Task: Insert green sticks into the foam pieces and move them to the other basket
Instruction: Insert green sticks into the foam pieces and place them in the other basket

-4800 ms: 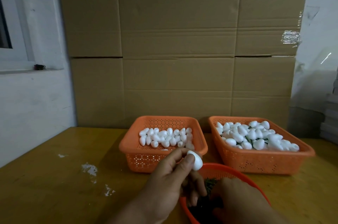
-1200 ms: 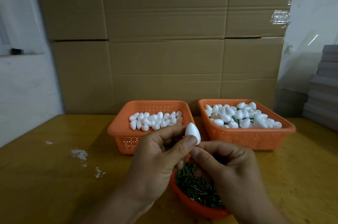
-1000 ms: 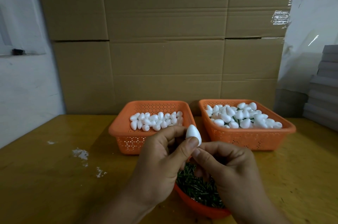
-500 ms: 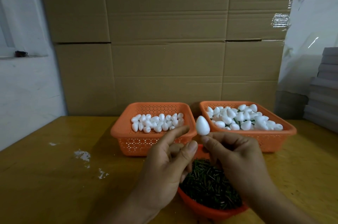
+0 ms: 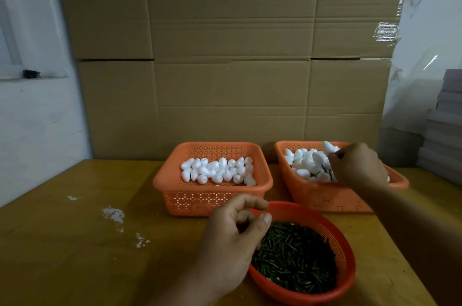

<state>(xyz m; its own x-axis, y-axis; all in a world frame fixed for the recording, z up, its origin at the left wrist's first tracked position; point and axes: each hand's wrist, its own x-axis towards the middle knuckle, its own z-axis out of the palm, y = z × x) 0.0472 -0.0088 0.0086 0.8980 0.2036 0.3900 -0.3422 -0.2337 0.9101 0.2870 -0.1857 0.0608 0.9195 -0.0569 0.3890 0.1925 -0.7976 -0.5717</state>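
My right hand (image 5: 357, 167) reaches over the right orange basket (image 5: 325, 199) and pinches the stick of a white foam piece (image 5: 328, 147) just above the pile of stuck foam pieces (image 5: 303, 164). The left orange basket (image 5: 200, 202) holds several plain foam pieces (image 5: 217, 170). My left hand (image 5: 235, 228) hovers with loosely curled fingers, holding nothing, over the left rim of the round red bowl (image 5: 350, 258). That bowl is full of green sticks (image 5: 295, 255).
Everything stands on a wooden table (image 5: 75, 255) with white flecks (image 5: 113, 214) on its left part. A wall of cardboard boxes (image 5: 225, 68) rises behind the baskets. Grey stacked sheets (image 5: 445, 130) sit at the far right.
My left hand let go of the foam piece and stayed by the bowl. My right hand carried the piece by its stick to the right, over the right basket.
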